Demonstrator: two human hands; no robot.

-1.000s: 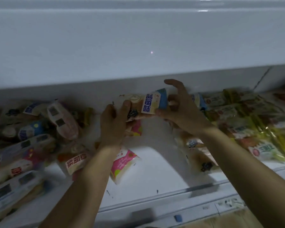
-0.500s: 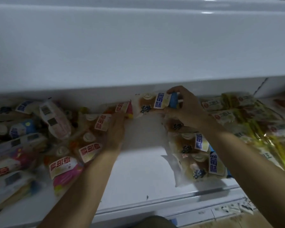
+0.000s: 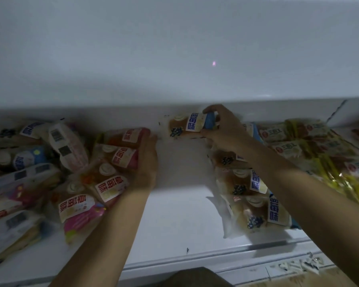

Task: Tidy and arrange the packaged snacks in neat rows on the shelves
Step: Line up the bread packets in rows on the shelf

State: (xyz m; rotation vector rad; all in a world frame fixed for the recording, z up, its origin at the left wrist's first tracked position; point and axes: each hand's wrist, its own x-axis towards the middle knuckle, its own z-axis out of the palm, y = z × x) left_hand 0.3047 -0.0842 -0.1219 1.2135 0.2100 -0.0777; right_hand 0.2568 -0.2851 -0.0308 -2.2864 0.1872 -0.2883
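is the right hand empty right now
No, the right hand grips a blue-labelled snack pack at the back of the shelf.

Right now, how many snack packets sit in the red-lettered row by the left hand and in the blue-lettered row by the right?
Red-lettered clear plastic bread packets: 4
Blue-lettered clear plastic bread packets: 4, one in the right hand's grip
Total: 8

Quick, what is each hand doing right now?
Left hand: open, fingers pressed flat against the side of the red-label snack packs.
Right hand: closed, gripping the blue-label snack pack at the back of the shelf.
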